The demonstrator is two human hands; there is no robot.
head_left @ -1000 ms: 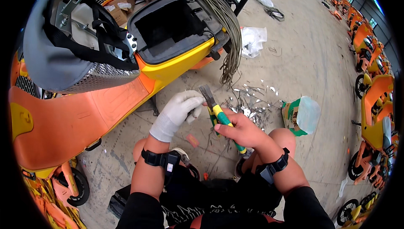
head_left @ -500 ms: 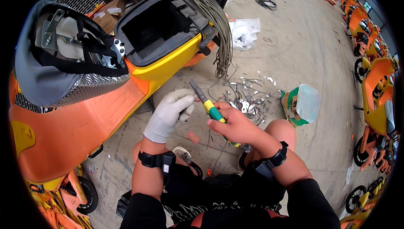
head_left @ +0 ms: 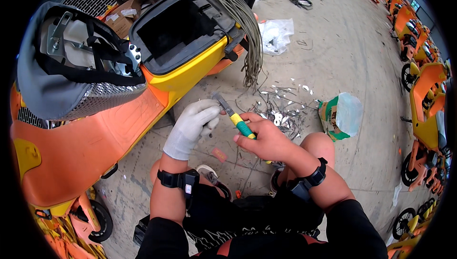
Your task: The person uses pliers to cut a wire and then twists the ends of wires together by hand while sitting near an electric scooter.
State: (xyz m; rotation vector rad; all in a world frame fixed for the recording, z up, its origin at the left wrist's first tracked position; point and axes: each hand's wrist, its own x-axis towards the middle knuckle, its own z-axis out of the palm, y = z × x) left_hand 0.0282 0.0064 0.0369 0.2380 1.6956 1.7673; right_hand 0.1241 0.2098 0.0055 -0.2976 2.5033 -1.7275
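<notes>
One slip could nip the gloved left hand (head_left: 190,125), fingers curled together — just beside pliers (head_left: 240,122) clamped by fingers of the right hand (head_left: 269,137).

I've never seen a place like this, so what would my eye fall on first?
Probably the big orange-and-yellow vehicle at left, with a bundle of cords draped over the right side of its open compartment. Next, at centre, the bare right hand holding a green-and-yellow-handled tool close to the gloved left hand.
</notes>
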